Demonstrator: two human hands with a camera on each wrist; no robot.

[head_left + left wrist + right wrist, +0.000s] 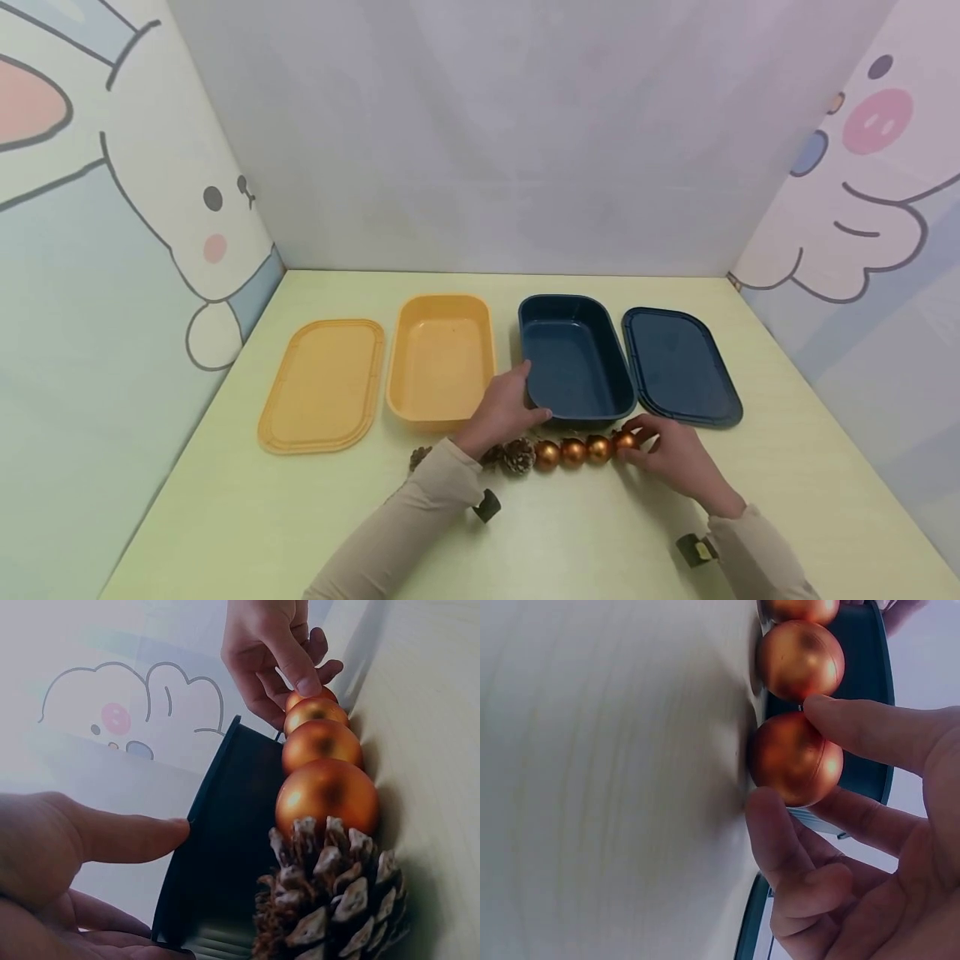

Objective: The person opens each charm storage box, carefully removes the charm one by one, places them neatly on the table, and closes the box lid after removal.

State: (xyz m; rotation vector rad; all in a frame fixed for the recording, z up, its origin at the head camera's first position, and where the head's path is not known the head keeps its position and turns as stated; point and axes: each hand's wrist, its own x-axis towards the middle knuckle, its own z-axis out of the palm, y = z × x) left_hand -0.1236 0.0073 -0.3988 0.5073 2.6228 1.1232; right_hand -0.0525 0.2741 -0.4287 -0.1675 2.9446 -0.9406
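Note:
A dark blue plastic box (pixel 576 358) stands right of centre, its inside showing bare. My left hand (pixel 504 412) touches its near left corner with thumb and fingers spread; in the left wrist view the straight thumb (pixel 135 836) lies against the rim. In front of the box runs a row of shiny copper-orange Christmas baubles (pixel 573 452). At the row's right end, my right hand (pixel 675 457) pinches the last bauble (pixel 795 759) between thumb and fingers, close to the table. Pine cones (pixel 518 457) continue the row leftward, partly hidden by my left arm.
Left of the blue box is a yellow box (pixel 442 358), with a yellow lid (pixel 322 387) lying flat beyond it. A dark blue lid (pixel 681 367) lies at the right. Pale walls with cartoon animals enclose the table (pixel 570 542) at the back and sides.

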